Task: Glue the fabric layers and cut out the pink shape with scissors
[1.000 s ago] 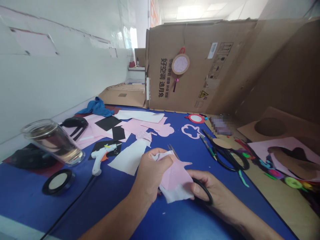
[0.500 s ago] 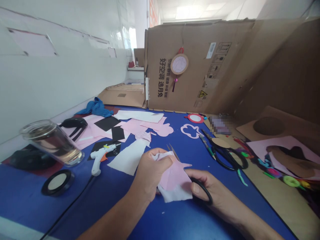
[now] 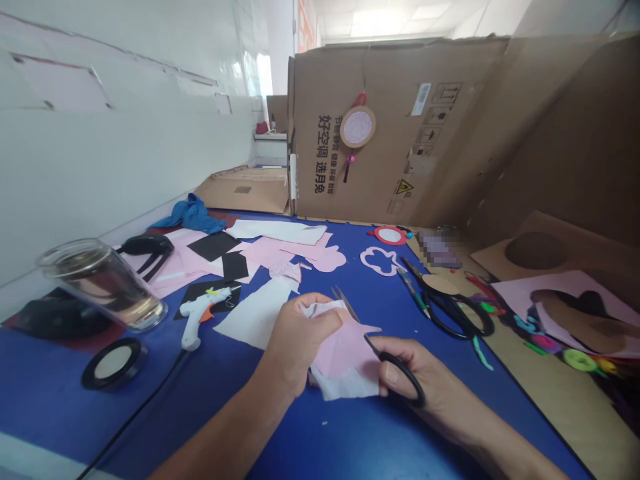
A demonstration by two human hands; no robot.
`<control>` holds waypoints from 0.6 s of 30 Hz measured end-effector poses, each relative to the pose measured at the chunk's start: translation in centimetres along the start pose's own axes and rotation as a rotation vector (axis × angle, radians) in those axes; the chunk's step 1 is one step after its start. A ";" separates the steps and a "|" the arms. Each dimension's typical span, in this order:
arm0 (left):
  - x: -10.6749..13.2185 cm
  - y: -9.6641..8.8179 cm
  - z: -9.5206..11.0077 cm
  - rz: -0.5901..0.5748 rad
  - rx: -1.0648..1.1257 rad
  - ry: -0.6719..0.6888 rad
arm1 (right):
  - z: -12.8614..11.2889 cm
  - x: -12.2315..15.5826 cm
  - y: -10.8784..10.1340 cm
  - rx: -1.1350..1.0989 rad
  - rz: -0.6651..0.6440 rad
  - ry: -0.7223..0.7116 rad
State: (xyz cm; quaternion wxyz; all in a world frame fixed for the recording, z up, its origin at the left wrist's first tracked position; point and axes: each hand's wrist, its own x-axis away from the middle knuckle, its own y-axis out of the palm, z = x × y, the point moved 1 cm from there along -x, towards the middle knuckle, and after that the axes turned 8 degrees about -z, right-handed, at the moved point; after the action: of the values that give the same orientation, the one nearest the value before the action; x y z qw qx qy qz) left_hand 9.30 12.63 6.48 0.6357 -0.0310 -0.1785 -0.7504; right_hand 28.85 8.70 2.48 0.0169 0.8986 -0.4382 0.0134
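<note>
My left hand [image 3: 300, 340] is closed on a layered piece of pink felt [image 3: 343, 350] and white cloth [image 3: 340, 387], its thumb pressed on top. In my right hand [image 3: 407, 367] is a pair of black-handled scissors [image 3: 403, 373]. Their blades run up along the right side of the felt, partly hidden by it, and the tips show beyond its far edge. A narrow pink point of felt sticks out to the right over the blades. Beyond my left hand lies a white cloth sheet [image 3: 255, 313] on the blue table.
A lidless glass of pale liquid [image 3: 105, 287] stands at left, near a round black lid [image 3: 115, 363] and a white glue gun [image 3: 197, 313] with a cord. A pink flower-shaped outline [image 3: 383, 261] and larger black scissors [image 3: 457, 313] lie at right. A cardboard wall [image 3: 390, 153] closes the back.
The right hand and scissors have shifted very slightly against the felt, and more of the blade near the handle shows. Both hands keep their hold.
</note>
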 end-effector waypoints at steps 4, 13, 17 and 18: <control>-0.2 -0.3 0.1 -0.034 -0.016 0.007 | 0.2 0.2 -0.2 0.030 0.006 0.008; -0.5 -0.8 0.7 -0.109 -0.064 0.018 | 0.3 0.3 -0.3 0.017 -0.020 0.023; -0.5 -1.1 0.9 -0.154 -0.062 0.023 | 0.3 0.4 -0.4 0.020 -0.031 0.023; -0.5 -1.1 0.8 -0.159 -0.062 0.022 | 0.3 0.4 -0.4 0.024 -0.032 0.022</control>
State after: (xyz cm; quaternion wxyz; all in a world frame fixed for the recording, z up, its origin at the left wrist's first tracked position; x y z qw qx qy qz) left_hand 8.15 13.51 6.88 0.5749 -0.0281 -0.1501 -0.8039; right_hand 29.36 8.64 2.21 0.0111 0.9053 -0.4236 0.0284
